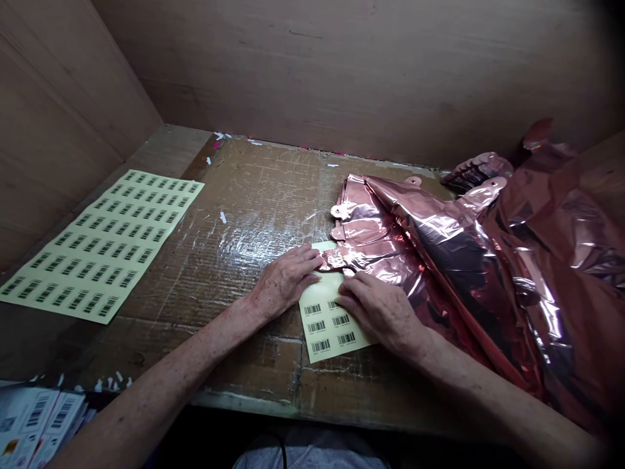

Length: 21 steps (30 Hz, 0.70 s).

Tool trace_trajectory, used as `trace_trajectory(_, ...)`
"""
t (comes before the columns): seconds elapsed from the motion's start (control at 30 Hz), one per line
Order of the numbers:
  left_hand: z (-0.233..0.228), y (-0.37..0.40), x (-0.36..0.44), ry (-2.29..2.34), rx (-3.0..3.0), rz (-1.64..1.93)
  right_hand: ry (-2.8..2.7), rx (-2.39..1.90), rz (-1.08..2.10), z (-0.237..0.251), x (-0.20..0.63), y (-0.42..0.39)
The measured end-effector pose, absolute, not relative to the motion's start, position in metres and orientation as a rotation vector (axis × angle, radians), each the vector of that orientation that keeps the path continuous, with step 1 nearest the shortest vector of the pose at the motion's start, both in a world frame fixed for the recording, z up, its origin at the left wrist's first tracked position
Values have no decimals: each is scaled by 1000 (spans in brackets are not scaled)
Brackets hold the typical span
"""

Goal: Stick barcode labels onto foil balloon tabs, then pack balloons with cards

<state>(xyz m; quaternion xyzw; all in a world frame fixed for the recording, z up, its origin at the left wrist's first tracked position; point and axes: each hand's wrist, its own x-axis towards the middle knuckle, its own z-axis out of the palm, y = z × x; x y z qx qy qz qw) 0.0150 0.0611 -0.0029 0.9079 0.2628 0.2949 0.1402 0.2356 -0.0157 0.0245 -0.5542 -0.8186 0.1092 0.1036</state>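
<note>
Hands meet at the centre of the frame on a worn desk (234,215). The left hand (288,277) lies flat, its fingers together and pressing on a small label sheet (327,329) and the tip of a rose-gold foil balloon (390,241). The right hand (378,309) rests on the same sheet, fingers together against the foil's edge; whether they pinch anything I cannot tell. More crumpled foil (551,260) fills the right side. A full barcode sheet (105,244) lies at the left, well apart.
</note>
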Motion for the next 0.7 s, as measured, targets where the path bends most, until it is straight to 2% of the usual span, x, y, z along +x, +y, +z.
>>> trace_trajectory(0.1,-5,61,15,771,2624,848,-2425,-1685,284,19,229,-20)
trace_trajectory(0.37,5,64,13,768,2581,747,-2145,-1625,770,53,253,2)
trace_trajectory(0.53,20,65,37,790,2519,840,-2115,-1678,739,70,282,39)
trace_trajectory(0.7,10,66,63,756,2616,895,-2125,-1705,764,64,298,60)
